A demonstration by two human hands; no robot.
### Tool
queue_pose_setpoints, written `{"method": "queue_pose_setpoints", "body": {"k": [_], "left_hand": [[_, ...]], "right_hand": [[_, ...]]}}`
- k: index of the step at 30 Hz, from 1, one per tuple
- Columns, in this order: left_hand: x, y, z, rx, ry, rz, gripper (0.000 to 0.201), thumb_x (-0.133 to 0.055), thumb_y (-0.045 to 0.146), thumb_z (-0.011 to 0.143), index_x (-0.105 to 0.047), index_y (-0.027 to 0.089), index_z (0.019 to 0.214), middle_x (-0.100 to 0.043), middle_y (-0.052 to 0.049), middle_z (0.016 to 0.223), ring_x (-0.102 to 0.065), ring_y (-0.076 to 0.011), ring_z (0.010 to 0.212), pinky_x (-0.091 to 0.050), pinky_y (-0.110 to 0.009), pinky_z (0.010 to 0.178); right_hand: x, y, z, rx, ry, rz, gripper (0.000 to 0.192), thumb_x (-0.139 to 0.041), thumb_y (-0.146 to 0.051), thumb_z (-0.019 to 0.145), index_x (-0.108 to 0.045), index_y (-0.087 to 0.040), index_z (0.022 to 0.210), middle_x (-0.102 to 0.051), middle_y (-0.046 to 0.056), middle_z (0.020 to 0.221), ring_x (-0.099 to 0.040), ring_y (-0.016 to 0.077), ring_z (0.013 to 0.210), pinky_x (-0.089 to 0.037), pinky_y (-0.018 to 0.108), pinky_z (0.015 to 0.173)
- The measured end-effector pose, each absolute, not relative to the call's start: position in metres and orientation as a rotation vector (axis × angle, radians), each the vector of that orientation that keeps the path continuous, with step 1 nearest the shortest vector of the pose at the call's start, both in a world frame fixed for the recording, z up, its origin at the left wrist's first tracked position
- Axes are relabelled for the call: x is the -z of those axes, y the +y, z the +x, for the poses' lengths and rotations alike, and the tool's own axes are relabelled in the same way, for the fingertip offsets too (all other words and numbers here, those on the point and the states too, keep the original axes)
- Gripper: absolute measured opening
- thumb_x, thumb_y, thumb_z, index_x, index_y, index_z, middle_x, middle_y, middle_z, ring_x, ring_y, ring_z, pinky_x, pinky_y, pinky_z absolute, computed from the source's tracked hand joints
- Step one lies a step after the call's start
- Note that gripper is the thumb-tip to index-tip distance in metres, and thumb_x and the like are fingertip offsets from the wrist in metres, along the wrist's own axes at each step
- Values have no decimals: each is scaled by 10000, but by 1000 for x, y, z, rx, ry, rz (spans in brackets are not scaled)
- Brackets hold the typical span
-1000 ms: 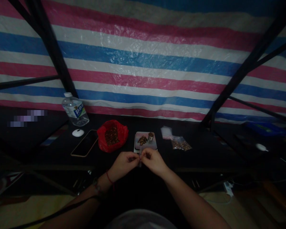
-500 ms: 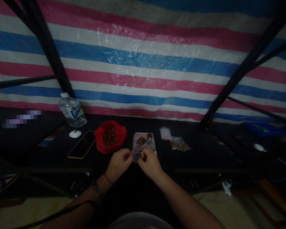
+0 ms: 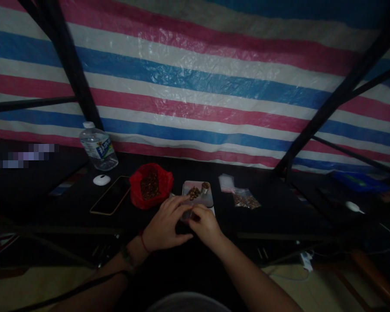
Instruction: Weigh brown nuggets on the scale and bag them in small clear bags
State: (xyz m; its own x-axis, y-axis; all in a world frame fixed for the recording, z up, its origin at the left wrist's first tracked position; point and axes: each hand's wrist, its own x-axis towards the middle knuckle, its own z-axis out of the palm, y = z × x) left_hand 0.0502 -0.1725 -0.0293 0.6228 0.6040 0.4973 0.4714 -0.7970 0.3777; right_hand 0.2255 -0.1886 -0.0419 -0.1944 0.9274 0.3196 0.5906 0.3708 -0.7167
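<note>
In the head view, the left hand [image 3: 167, 223] lies with fingers spread flat over something small at the near edge of the scale tray [image 3: 198, 193], while the right hand [image 3: 205, 223], loosely curled, pinches it; the item's shape and direction are hidden. The tray holds brown pieces and a small metal cup [image 3: 204, 187], the red bag [image 3: 151, 185] just left holds more, and the dark table [image 3: 273, 216] lies open to the right beyond two small clear bags [image 3: 245, 198].

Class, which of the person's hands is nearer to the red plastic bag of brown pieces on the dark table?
Left. The left hand lies just below the red plastic bag; the right hand sits further right, by the small tray.
</note>
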Motion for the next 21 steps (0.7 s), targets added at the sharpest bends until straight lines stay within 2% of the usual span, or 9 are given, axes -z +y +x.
{"method": "queue_pose_setpoints", "body": {"k": [2,5,8,10,12,13,16,18,21], "left_hand": [[30,-166,46,-849,842,2686,742,-689,471,662,-443,213,1313,-500,-122,1323,-423,-307,1230,-212,-498,1089],[30,-161,42,-715,807,2700,623,-662,433,699,-490,221,1258,-606,-82,1183,-519,-260,1128,-184,-482,1107],[29,-158,40,-677,852,2679,519,-657,437,699,-550,221,1159,-640,-58,1093,-565,-239,1048,-261,-455,1078],[29,-155,37,-700,955,2661,510,-656,454,695,-561,211,1132,-638,-65,1090,-574,-249,1028,-348,-443,1016],[31,-150,34,-729,1079,2636,524,-649,473,700,-557,198,1136,-633,-79,1102,-580,-259,1014,-414,-427,944],[33,-147,32,-746,1134,2624,529,-641,482,708,-552,193,1142,-630,-84,1108,-582,-261,1013,-431,-419,922],[39,-137,27,-814,1239,2597,535,-611,517,736,-543,182,1147,-627,-94,1113,-583,-260,1020,-439,-409,918],[42,-132,25,-842,1276,2586,532,-598,533,746,-543,181,1141,-626,-96,1114,-582,-262,1024,-441,-411,914],[44,-127,23,-853,1330,2560,519,-605,526,744,-548,185,1131,-627,-93,1115,-581,-266,1028,-449,-414,901]], "right_hand": [[41,-190,224,-620,-1935,-1287,202,-692,-129,680,-670,-180,875,-665,60,927,-603,195,891,-469,303,803],[42,-193,222,-684,-1994,-1256,195,-737,-181,652,-670,-193,835,-654,29,864,-596,175,819,-463,285,759],[43,-189,226,-678,-1955,-1202,87,-668,-192,725,-653,-199,810,-620,13,821,-580,152,768,-459,267,710],[44,-178,239,-523,-1792,-1233,46,-612,-226,775,-619,-191,804,-598,29,841,-572,163,801,-465,286,720],[49,-158,257,-282,-1564,-1332,147,-615,-293,774,-587,-180,863,-587,64,923,-561,201,891,-471,339,772],[52,-147,268,-182,-1486,-1377,269,-652,-329,739,-574,-174,945,-578,90,1012,-543,230,980,-463,377,826],[67,-113,294,-105,-1441,-1496,545,-709,-388,666,-534,-152,1125,-545,142,1171,-492,283,1126,-397,456,953],[78,-97,303,-172,-1513,-1535,516,-705,-387,664,-565,-151,1102,-578,131,1134,-523,273,1093,-394,443,963],[85,-85,304,-284,-1634,-1539,357,-687,-360,681,-635,-166,976,-635,93,1009,-576,240,993,-421,403,927]]}}
